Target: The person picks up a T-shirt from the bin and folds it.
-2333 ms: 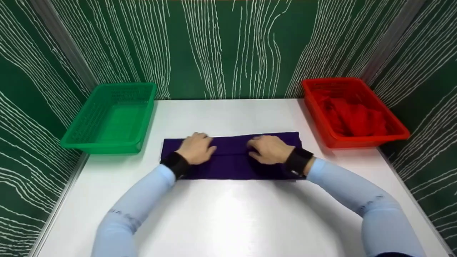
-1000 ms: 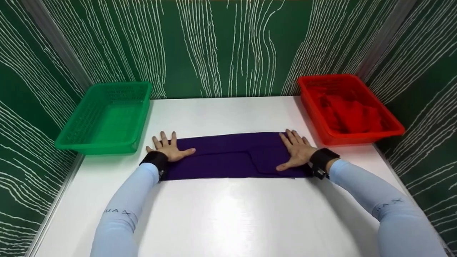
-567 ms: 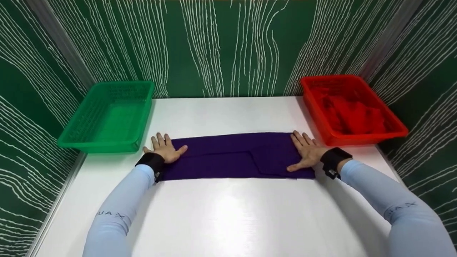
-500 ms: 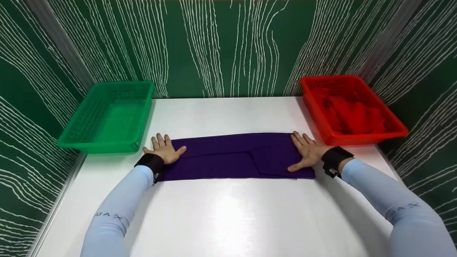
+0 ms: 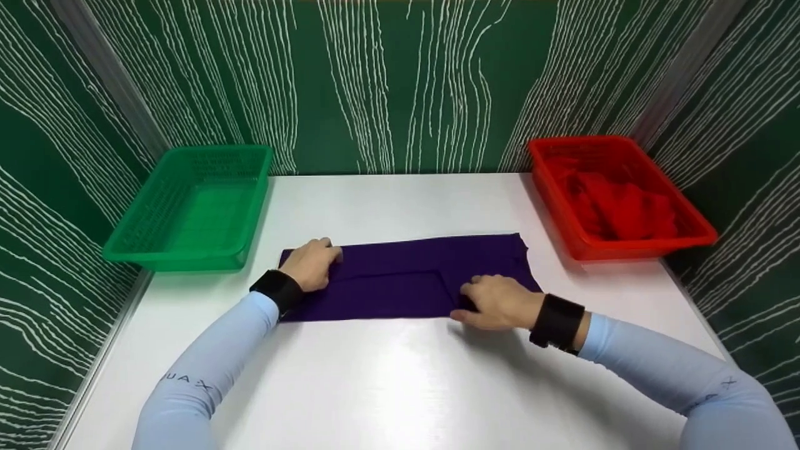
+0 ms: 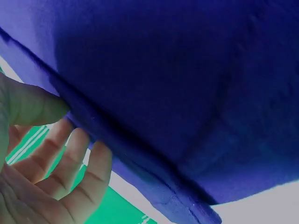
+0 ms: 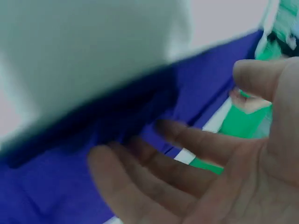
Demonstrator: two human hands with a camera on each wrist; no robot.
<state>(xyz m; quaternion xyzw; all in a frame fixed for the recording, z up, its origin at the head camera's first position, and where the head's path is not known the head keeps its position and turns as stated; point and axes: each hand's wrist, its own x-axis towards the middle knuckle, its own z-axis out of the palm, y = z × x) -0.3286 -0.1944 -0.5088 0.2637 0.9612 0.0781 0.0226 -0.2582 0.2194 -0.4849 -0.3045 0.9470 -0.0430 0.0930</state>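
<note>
A purple cloth [image 5: 394,294], folded into a long flat strip, lies across the white table in the head view. My left hand [image 5: 310,265] rests on its left part, fingers bent. In the left wrist view the left thumb [image 6: 39,106] and fingertips are beside a folded edge of the cloth, with a gap between thumb and fingers. My right hand [image 5: 497,302] is at the near edge, right of the middle. In the right wrist view its fingers [image 7: 187,140] touch the purple cloth, blurred, while the thumb stands well apart from them.
A green basket [image 5: 187,255] with nothing visible inside stands at the back left. At the back right is a red basket [image 5: 650,241] holding red cloth [image 5: 625,206]. Green walls with white lines [image 5: 412,87] enclose the table [image 5: 387,381].
Both hands lay spread flat at the cloth's two ends. The left has drawn slightly right with its fingers bent; the right has come inward and toward me to the near edge.
</note>
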